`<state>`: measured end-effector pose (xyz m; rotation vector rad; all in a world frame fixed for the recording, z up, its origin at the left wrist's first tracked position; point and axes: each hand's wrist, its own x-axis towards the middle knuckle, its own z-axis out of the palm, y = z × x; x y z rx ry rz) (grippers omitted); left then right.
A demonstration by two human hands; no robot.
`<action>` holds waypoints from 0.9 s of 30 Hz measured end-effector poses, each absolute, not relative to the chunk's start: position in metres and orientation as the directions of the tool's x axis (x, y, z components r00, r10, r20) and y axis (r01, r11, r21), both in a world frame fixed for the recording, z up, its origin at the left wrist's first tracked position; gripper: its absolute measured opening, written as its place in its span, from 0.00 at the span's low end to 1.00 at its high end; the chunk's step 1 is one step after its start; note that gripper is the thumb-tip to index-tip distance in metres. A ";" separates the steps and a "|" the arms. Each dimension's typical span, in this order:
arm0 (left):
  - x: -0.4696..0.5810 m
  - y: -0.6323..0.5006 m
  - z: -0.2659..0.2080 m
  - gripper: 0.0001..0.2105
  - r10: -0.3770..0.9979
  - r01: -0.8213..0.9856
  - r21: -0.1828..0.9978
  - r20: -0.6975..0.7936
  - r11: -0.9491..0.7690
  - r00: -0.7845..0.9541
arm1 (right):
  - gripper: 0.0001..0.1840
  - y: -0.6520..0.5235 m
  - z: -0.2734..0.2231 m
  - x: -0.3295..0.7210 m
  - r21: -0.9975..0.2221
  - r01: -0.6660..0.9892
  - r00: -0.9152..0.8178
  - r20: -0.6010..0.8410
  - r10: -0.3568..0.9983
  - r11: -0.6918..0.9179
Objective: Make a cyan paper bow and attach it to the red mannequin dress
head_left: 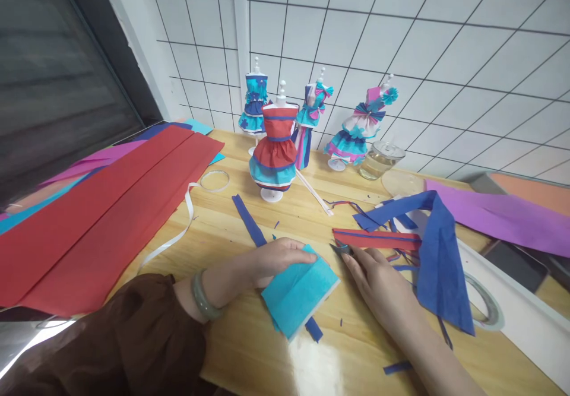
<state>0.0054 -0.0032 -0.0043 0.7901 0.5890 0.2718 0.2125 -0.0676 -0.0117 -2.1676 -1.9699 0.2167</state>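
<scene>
My left hand (280,259) pinches a folded piece of turquoise crepe paper (303,295) between thumb and fingers, tilted above the table. My right hand (374,271) is closed on small dark scissors (341,247); the blades point left and the handles are mostly hidden under the fingers. The scissors are apart from the turquoise paper. Just beyond them lies a red paper strip (378,239) with a thin blue line along it. A dark blue strip (249,221) runs beneath my left hand and the turquoise paper.
Beyond my hands stands a mini dress form in a red and turquoise paper dress (278,141), with several others behind. A glass of pale liquid (380,160) is near the wall. Red paper sheets (111,206) lie left; blue paper (439,259), tape (487,304) and purple paper (499,215) right.
</scene>
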 end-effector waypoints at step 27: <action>0.007 -0.003 -0.004 0.19 0.483 -0.016 0.844 -0.292 0.537 0.826 | 0.18 -0.074 0.006 0.190 -0.962 0.193 0.042 -0.189 0.981 -0.193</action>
